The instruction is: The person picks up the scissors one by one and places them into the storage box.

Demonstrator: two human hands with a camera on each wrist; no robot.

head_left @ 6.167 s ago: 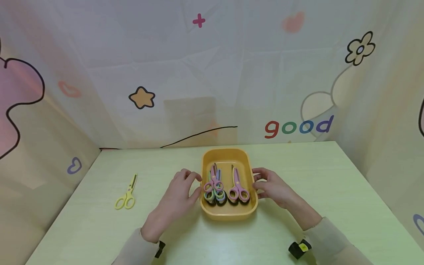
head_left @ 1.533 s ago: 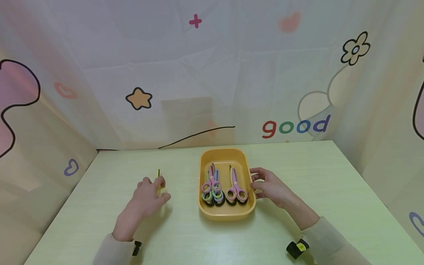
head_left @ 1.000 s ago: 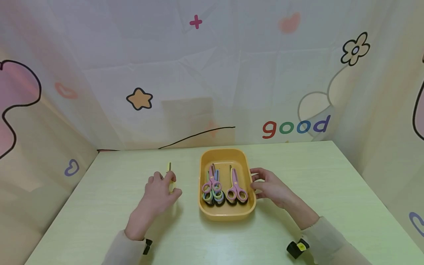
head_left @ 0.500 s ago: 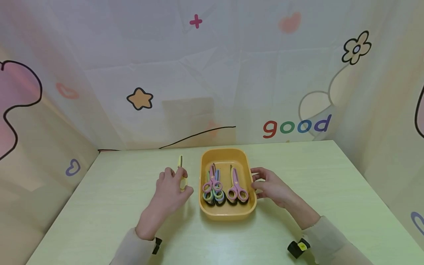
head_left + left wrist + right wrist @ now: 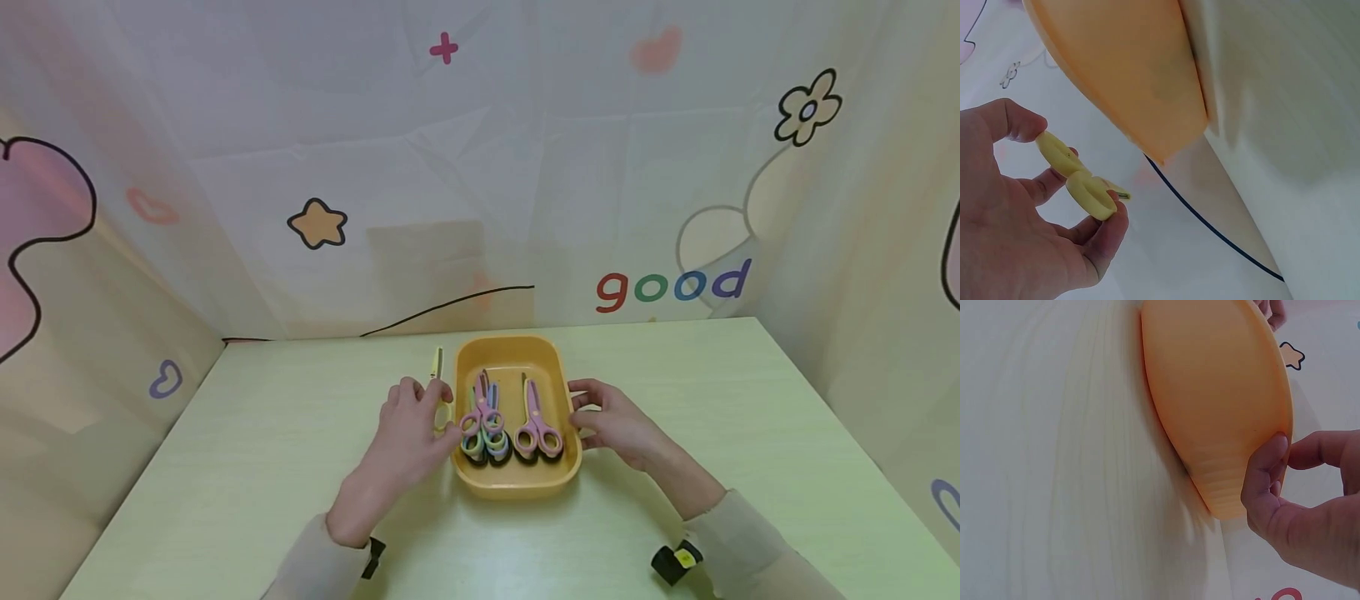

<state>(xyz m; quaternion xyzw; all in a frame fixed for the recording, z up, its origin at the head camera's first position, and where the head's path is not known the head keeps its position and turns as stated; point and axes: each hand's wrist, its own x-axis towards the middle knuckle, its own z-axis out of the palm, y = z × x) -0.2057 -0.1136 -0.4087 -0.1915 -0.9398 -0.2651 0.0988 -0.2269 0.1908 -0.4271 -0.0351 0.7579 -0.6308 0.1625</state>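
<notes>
My left hand (image 5: 408,429) pinches a pair of yellow scissors (image 5: 1088,187) by its finger loops, just left of a yellow-orange tray (image 5: 517,490). The blades (image 5: 437,360) point away toward the curtain, and the palm hides part of the handles in the head view. Fingertips of my right hand (image 5: 618,421) rest against the outside of the tray's right wall, with bent, spread fingers and nothing between them. In the tray lie two stacks of scissors with pink scissors (image 5: 480,408) on top of the left stack and pink scissors (image 5: 534,417) on the right one.
The tray stands on a pale green table (image 5: 247,450), near its back edge. A printed curtain (image 5: 345,150) rises behind the table and along both sides. Each wrist carries a small black device, such as the one at the right cuff (image 5: 675,562).
The yellow scissors were lying at the table's left. My left hand left the tray, took hold of them and carried them right to the tray's left side. The right hand stays at the tray.
</notes>
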